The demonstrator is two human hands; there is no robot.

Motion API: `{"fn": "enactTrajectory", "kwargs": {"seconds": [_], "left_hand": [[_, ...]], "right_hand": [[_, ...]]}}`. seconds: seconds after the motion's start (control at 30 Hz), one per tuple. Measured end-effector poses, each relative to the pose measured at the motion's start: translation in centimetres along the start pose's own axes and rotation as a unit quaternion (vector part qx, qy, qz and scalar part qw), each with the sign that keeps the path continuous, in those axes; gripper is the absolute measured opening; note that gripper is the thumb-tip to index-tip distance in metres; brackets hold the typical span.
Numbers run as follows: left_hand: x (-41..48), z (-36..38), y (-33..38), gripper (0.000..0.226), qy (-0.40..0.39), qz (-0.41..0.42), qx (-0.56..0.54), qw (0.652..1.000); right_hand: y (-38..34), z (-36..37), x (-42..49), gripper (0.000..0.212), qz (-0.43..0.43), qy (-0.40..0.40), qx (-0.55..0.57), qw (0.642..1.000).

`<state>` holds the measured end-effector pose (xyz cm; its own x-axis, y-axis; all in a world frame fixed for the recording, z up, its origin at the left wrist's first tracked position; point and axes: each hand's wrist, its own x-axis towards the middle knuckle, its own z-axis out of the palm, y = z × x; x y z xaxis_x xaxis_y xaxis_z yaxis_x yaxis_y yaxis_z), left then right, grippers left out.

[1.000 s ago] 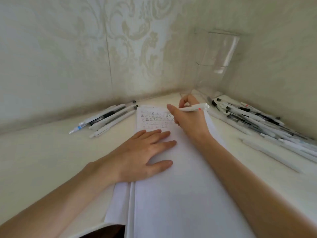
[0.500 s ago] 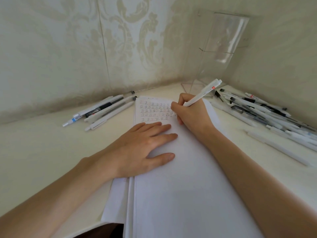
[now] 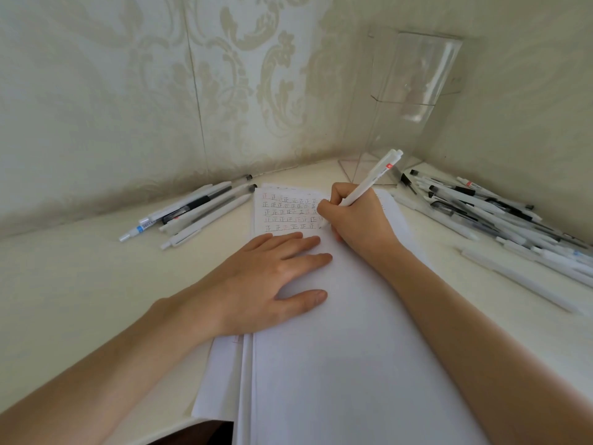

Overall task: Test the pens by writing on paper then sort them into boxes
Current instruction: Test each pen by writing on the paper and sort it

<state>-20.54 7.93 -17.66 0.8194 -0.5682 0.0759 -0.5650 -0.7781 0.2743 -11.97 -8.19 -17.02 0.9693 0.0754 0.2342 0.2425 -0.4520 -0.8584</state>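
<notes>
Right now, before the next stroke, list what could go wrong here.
1. The right hand, gripping the white pen, rests over the written marks on the paper; fresh ink could smear.
2. The right forearm lies near the loose pile of pens; a sweep might scatter them.
3. Only the left hand, flat on it, steadies the paper; lifting it may let the sheet slip.

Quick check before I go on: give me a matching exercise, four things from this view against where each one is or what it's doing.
Things:
1. left hand
2. right hand
3. clear box
4. big pen pile

Place or state:
A. grips a white pen
B. stands in the far corner
C. lies right of the paper
D. rests flat on the paper

Pairs: 1-D, 2-A, 3-B, 4-C
</notes>
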Motion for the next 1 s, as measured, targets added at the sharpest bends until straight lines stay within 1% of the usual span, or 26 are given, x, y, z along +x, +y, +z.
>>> {"fn": "enactTrajectory", "kwargs": {"seconds": [0.2,0.3,0.47,0.63,0.77,0.83,0.9,0.93,1.0], "left_hand": [[0.0,0.1,-0.1,0.070,-0.002,0.000,0.001,1.000],[0.1,0.2,-0.3,0.074,0.003,0.005,0.010,1.000],[0.1,0.3,-0.4,0.073,0.010,0.009,0.007,1.000],[0.1,0.5,-0.5,0.071,0.010,0.012,0.008,1.000],[0.1,0.7,-0.6,0.071,0.021,0.018,0.002,1.000],[0.0,0.6,-0.6,0.067,0.049,0.021,-0.010,0.999],[0.0,0.4,-0.7,0.061,0.117,0.017,-0.032,0.992],[-0.1,0.2,-0.9,0.058,0.154,0.004,-0.055,0.987],[-0.2,-0.1,-1.0,0.054,0.204,-0.045,-0.124,0.970]], "right_hand": [[-0.1,0.0,-0.1,0.032,0.000,0.013,0.011,1.000],[-0.2,-0.2,-0.3,0.026,0.003,0.002,0.012,1.000],[-0.4,0.0,-0.4,0.026,-0.003,-0.012,0.005,1.000],[-0.4,0.0,-0.4,0.028,-0.001,-0.021,0.000,1.000],[-0.4,-0.1,-0.4,0.036,-0.011,0.001,-0.023,1.000],[-0.4,-0.3,-0.5,0.032,-0.009,0.005,-0.003,1.000],[-0.4,-0.5,-0.7,0.027,-0.011,0.003,0.032,0.999],[-0.3,-0.6,-0.8,0.025,-0.021,0.000,0.042,0.999],[-0.2,-0.5,-0.8,0.016,-0.053,-0.013,0.017,0.998]]}}
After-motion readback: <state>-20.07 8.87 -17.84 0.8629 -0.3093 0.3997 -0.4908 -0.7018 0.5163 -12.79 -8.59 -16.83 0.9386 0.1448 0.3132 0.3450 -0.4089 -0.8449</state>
